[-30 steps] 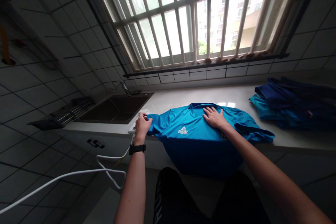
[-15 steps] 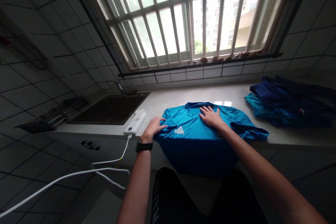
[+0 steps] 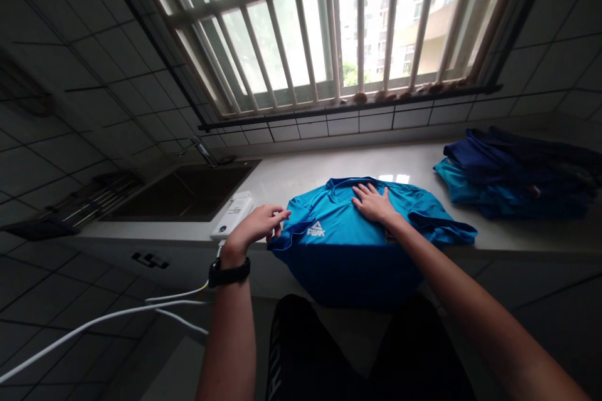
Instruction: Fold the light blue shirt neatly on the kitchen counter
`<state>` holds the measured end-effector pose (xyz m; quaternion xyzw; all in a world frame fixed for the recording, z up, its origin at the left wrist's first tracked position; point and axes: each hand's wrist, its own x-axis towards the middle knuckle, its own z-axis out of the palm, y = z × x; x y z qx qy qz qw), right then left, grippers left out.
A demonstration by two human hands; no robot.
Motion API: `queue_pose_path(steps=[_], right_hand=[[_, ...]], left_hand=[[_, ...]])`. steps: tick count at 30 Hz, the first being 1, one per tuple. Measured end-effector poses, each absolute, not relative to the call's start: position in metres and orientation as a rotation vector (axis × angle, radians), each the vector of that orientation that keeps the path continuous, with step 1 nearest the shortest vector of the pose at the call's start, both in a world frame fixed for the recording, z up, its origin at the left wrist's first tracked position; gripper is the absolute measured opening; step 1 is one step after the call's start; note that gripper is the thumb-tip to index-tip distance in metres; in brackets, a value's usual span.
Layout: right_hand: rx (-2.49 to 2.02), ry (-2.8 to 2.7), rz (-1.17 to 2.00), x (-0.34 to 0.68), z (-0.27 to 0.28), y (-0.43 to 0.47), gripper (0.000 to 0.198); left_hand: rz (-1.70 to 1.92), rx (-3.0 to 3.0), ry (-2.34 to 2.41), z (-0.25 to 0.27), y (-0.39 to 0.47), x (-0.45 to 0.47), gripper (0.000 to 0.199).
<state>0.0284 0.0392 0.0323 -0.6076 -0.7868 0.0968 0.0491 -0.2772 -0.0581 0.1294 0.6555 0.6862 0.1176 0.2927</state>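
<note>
The counter (image 3: pixel 301 166) bears a shirt (image 3: pixel 338 216), clothes pile (image 3: pixel 517 169) and device (image 3: pixel 235 208).

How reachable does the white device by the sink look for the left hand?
Probably yes. The white device lies on the counter right beside the left hand, nothing seen on top; the blue shirt is on the hand's other side. Only the white cable at the device's near end might snag.

A dark sink (image 3: pixel 181 194) sits at the left, a faucet (image 3: pixel 205 153) at its far edge. A barred window (image 3: pixel 310 37) stands beyond.
</note>
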Motion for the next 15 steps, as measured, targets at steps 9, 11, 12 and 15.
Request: queue_pose_path(steps=[9,11,12,15], right_hand=[[-1.861,-2.397,0.287,0.028,0.033,0.039,0.064],[-1.863,-2.397,0.289,0.028,0.033,0.039,0.064],[-1.862,-2.395,0.292,0.028,0.033,0.039,0.064],[-1.856,-2.386,0.298,0.028,0.033,0.039,0.064]], left_hand=[[0.418,1.891,2.177,0.09,-0.031,-0.272,0.038],[0.311,1.899,2.187,0.083,-0.025,-0.272,0.041],[0.271,1.889,2.159,0.082,-0.023,-0.272,0.043],[0.18,1.742,2.039,0.088,-0.026,-0.273,0.06]])
